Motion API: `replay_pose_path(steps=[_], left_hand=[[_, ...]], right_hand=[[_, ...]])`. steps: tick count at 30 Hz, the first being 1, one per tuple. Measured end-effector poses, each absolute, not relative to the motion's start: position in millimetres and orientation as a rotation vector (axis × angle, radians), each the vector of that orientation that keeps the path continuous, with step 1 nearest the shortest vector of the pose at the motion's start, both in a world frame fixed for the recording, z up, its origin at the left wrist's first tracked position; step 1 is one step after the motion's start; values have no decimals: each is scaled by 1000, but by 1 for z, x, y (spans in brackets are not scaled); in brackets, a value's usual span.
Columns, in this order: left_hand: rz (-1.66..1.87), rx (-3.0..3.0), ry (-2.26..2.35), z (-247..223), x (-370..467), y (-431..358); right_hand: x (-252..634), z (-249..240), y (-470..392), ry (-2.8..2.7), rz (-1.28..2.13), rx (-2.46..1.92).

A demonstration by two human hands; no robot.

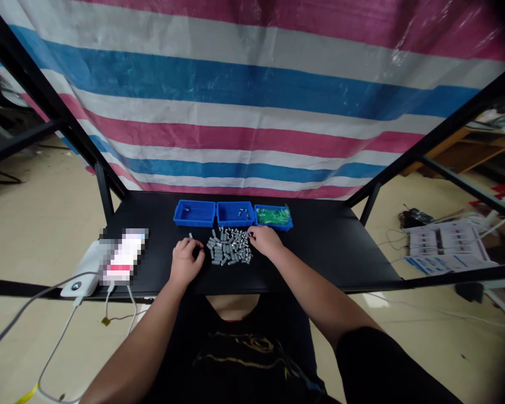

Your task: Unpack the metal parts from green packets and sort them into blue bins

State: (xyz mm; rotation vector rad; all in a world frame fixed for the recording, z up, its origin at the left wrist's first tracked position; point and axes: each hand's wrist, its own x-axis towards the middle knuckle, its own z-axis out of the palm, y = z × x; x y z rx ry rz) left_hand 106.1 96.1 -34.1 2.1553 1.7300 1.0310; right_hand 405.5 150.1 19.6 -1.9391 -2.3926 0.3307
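A pile of small grey and silvery metal parts (229, 247) lies on the black table (320, 258). Left of the pile is my left hand (187, 259), its thumb and fingers curved with a gap between them; a small grey piece (191, 235) shows by its fingertips. My right hand (264, 240) is at the pile's right edge, fingers pinched around something too small to make out. Behind the pile stand three blue bins: the left bin (194, 213) holds a small piece, the middle bin (234, 214) a few silvery pieces, the right bin (273, 217) green plastic packets.
At the table's left lie a white power bank (83, 269) and a phone (126, 255) with cables hanging off the front edge. A striped sheet (235, 134) rises behind the table, between black frame posts.
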Motion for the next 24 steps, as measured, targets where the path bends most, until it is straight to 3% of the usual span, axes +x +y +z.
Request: replay_pose_path(steps=[16,24], left_hand=[[1001,2154,1744,-36,104,96],[1032,2250,1780,-13,117,100]], right_hand=[[394,61,170,-2159,201,-1798],[408,28,133,-2387,580,-1638]])
